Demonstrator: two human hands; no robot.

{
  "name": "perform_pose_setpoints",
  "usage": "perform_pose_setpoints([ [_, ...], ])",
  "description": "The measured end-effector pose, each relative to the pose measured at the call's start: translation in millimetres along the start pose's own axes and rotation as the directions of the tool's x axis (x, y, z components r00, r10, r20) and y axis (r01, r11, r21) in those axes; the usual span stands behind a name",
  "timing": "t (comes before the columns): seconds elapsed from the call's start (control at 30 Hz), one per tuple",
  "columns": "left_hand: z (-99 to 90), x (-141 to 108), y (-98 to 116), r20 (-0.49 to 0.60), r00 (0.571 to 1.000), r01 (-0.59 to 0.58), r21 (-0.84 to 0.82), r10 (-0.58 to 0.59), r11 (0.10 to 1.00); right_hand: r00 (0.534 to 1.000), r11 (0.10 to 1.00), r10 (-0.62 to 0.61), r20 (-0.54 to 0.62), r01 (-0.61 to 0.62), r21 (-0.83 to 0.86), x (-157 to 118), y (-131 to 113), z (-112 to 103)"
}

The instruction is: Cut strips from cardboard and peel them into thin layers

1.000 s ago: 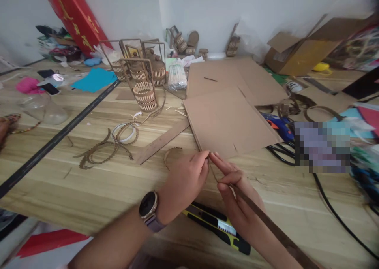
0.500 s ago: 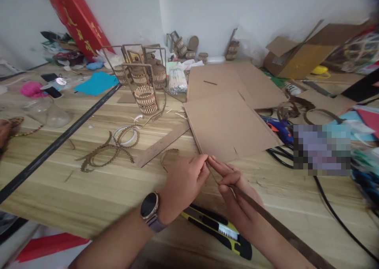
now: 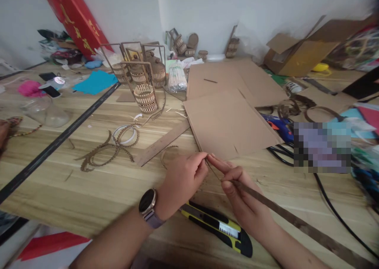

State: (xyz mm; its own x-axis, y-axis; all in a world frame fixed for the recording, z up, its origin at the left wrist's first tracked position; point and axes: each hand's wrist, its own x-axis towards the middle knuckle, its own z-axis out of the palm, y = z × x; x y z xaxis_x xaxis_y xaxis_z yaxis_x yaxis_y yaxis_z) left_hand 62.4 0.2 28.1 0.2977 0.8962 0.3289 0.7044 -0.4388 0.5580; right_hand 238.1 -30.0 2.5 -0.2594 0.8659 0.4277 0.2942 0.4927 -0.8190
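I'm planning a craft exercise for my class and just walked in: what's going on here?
Someone is working a long brown strip with both bare hands: the left hand and right hand pinch it, and it trails toward the bottom right. A yellow-and-black utility knife lies on the wooden table close by. Flat cardboard sheets lie ahead, and miniature slatted baskets with tall handles stand farther left.
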Motion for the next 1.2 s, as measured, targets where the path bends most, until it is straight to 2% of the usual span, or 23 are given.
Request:
perform_pose_setpoints([
  [0.2, -5.7, 1.6, 1.6, 0.031, 0.998, 0.057, -0.188, -0.052, 0.981, 1.000, 0.999, 0.011, -0.008, -0.011, 0.031, -0.4, 0.1, 1.6],
  [0.47, -0.1, -0.7, 2.6, 0.002, 0.991, 0.130, -0.143, -0.131, 0.981, 0.999, 0.995, 0.032, 0.016, -0.033, 0.093, -2.2, 0.5, 3.0],
  [0.73, -1.6, 1.0, 2.1, 0.008, 0.991, 0.134, -0.164, -0.134, 0.977, 0.990, 0.965, 0.142, 0.014, -0.142, 0.220, 2.2, -2.9, -0.2],
  [0.9, -2.1, 0.3, -2.0, -0.023, 0.993, 0.116, -0.109, -0.119, 0.987, 0.970, 0.892, 0.222, 0.098, -0.243, 0.381, 4.2, -2.5, -3.3],
  [1.07, -4.3, 2.6, -9.5, -0.081, 0.994, 0.063, -0.090, -0.071, 0.994, 0.951, 0.817, 0.234, 0.200, -0.305, 0.490, 7.8, -6.8, -5.8],
  [1.13, -9.8, 4.3, -14.6, -0.130, 0.991, 0.030, -0.029, -0.033, 0.999, 0.951, 0.827, 0.266, 0.154, -0.308, 0.471, 10.0, -9.6, -9.0],
  [1.2, -18.3, 4.8, -21.4, -0.201, 0.980, 0.019, 0.072, -0.005, 0.997, 0.956, 0.857, 0.293, 0.029, -0.276, 0.436, 12.5, -12.7, -15.3],
])
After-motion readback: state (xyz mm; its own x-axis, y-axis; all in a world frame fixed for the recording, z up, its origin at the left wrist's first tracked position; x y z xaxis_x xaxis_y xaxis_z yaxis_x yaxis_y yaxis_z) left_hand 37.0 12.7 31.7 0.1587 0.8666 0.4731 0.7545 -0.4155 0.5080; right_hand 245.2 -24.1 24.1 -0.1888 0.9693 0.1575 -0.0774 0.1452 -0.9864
